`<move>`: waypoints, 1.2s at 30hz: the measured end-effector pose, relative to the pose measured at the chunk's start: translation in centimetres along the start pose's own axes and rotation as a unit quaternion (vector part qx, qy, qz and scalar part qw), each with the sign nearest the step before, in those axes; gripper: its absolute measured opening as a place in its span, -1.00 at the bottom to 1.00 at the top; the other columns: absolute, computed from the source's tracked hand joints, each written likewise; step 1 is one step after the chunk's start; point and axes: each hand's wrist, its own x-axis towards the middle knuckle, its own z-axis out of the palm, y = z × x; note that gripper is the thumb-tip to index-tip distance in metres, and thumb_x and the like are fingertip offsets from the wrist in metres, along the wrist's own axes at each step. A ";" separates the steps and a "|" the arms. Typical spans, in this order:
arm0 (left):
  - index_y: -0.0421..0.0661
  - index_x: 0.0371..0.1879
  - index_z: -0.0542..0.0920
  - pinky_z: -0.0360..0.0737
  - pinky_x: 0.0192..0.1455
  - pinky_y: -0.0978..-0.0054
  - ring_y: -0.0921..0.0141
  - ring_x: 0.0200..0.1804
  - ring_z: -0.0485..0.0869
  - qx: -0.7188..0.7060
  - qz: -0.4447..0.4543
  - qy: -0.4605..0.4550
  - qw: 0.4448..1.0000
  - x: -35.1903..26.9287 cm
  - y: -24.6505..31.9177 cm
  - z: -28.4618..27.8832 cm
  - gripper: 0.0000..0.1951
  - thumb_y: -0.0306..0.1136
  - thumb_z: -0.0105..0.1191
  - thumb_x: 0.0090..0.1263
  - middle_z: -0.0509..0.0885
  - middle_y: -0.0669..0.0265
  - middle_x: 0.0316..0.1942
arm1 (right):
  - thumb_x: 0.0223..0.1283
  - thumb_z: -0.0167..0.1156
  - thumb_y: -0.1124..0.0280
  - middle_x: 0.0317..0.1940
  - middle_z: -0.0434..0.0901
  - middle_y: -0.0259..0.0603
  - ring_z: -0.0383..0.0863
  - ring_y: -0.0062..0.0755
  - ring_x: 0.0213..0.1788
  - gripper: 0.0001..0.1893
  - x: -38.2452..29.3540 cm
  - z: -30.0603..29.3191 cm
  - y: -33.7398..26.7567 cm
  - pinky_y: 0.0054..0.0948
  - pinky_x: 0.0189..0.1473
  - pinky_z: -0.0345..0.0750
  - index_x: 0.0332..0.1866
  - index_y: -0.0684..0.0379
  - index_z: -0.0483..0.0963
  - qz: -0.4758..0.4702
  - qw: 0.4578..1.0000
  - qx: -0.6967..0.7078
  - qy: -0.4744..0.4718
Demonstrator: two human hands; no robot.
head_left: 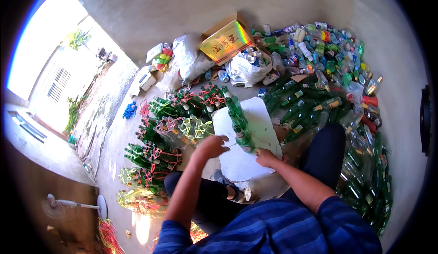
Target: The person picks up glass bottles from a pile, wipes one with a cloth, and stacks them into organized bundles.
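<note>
Several green glass bottles [242, 136] stand upright in a row on a white board [263, 117] in front of me. Left of the nearest bottle, my left hand [215, 147] is raised with its fingers apart, holding nothing. My right hand [265, 157] is at the base of that nearest bottle, its fingers curled; whether it grips anything is unclear. Beyond my left hand stand bundles of bottles [160, 151] tied with red and yellow-green strings.
Loose green glass bottles [297, 107] lie to the right, with a heap of plastic bottles and cans [318, 48] behind. A cardboard box [227, 42] and white plastic bags [249, 67] are at the wall. Blue string [129, 110] and a fan [77, 204] are on the left.
</note>
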 end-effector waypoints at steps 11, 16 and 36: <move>-0.22 -0.12 0.69 0.66 -0.17 0.46 0.43 -0.26 0.75 -0.613 -0.041 0.274 0.740 1.2 -5.8 -4.5 -0.65 -0.12 0.11 0.60 0.76 0.30 -0.20 | 0.14 0.32 0.34 -0.11 0.77 0.00 0.78 -0.15 -0.07 -0.58 -0.8 -2.0 0.4 -0.26 0.03 0.64 0.11 0.29 0.62 0.008 0.998 -0.027 -0.051; -0.18 -0.27 0.75 0.65 -0.13 0.21 0.09 -0.23 0.76 -0.065 -0.066 0.232 0.968 -0.8 -5.5 -3.6 -0.71 -0.16 0.18 0.42 0.78 0.07 -0.29 | 0.11 0.32 0.32 -0.18 0.79 -0.04 0.79 -0.21 -0.19 -0.58 0.0 -2.9 1.4 -0.29 -0.05 0.65 0.08 0.30 0.63 -0.031 0.998 -0.057 0.001; -0.05 0.13 0.70 0.64 0.13 0.11 0.03 0.05 0.73 -0.018 0.008 0.011 1.000 1.8 -3.3 -1.2 -0.58 -0.15 0.28 0.34 0.77 0.04 -0.03 | 0.39 0.21 0.41 -0.19 0.72 -0.32 0.72 -0.50 -0.25 -0.77 3.4 -14.9 -2.5 -0.43 -0.22 0.65 0.09 0.15 0.52 0.159 0.863 0.442 0.185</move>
